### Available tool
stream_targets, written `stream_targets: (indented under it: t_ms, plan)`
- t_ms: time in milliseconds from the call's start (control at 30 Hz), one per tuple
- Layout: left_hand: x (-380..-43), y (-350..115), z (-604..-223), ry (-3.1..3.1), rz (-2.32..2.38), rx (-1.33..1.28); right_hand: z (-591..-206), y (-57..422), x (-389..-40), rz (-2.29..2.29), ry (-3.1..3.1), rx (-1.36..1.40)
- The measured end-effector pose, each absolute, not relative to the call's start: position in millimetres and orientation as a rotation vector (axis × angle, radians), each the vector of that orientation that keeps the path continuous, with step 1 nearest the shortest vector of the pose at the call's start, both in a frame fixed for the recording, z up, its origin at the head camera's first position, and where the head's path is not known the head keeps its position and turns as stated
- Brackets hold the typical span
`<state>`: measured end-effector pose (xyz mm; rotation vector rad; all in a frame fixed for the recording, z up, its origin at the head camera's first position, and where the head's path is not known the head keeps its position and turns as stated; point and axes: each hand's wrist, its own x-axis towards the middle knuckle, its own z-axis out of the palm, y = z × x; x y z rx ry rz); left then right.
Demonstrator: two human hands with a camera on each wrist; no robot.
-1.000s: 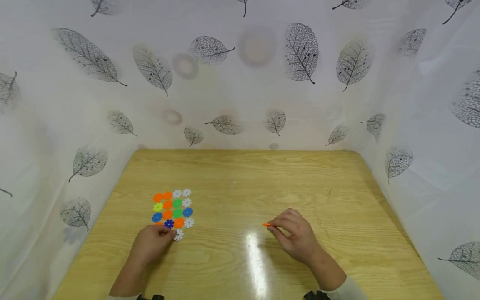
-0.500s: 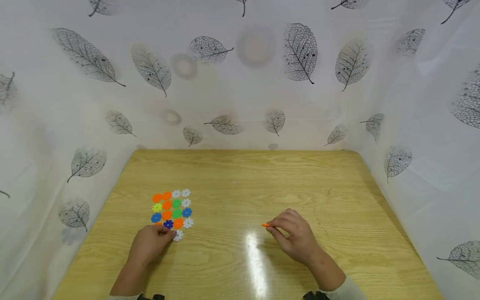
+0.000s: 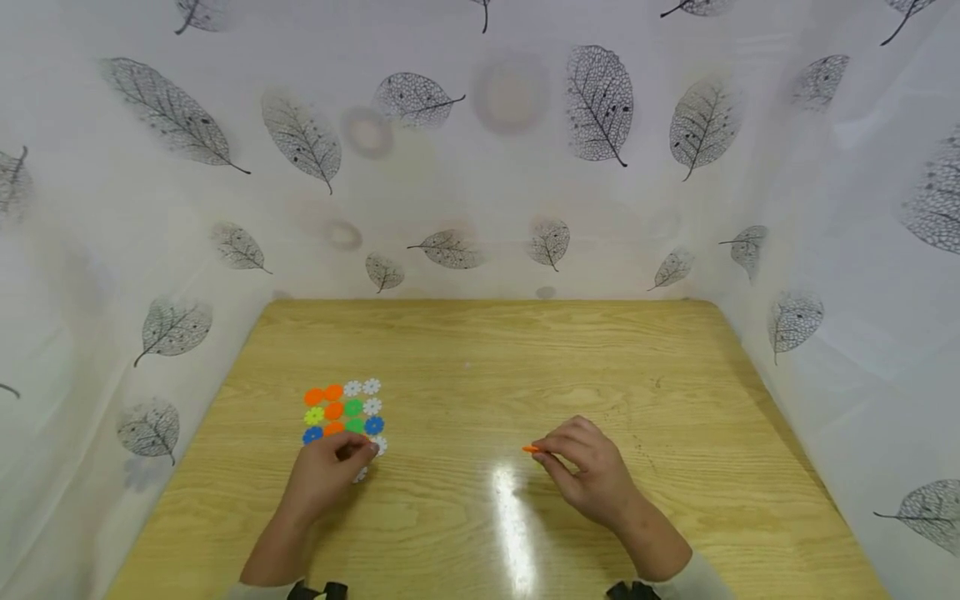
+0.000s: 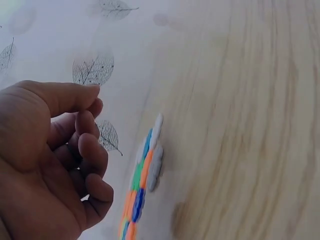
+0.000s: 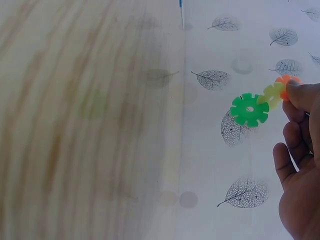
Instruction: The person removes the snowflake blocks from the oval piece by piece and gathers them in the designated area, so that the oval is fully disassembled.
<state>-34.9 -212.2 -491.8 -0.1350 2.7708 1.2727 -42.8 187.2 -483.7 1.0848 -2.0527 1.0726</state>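
My right hand (image 3: 588, 467) pinches an orange snowflake disc (image 3: 531, 449) above the table. In the right wrist view, a yellow snowflake disc (image 5: 273, 94) and a green snowflake disc (image 5: 249, 109) line up with the orange one and appear joined to it. My left hand (image 3: 330, 471) hovers over the near part of a block of coloured snowflake discs (image 3: 353, 407), covering some of them. Its fingers are curled, thumb and forefinger tips together, and the left wrist view shows nothing between them. A white disc (image 4: 156, 168) sits at the block's near side.
The discs lie in close rows on the left part of the wooden table (image 3: 465, 350). A pale curtain with a leaf pattern (image 3: 450, 183) stands around its back and sides. Light reflects off the table near the right hand.
My left hand has lifted away from the near white disc and shifted forward and right over the block. The right hand stays in place with its orange disc.
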Motion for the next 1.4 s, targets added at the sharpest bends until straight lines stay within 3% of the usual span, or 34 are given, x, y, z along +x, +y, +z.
stream_targets:
  t_ms: [267,567,767,1400]
  plan:
    - [-44,-182,-492,2.686,1.478,0.046,-483,186,-44,1.068,-2.057,1.093]
    - [-50,-122,-478,2.598,1.633,0.591,-480,181,-44,1.063,-2.054,1.101]
    - [-57,-93,-470,2.61,1.567,0.82,-479,179,-45,1.06,-2.041,1.121]
    - [-61,-64,-461,2.554,1.578,0.99,-476,172,-46,1.016,-2.013,1.133]
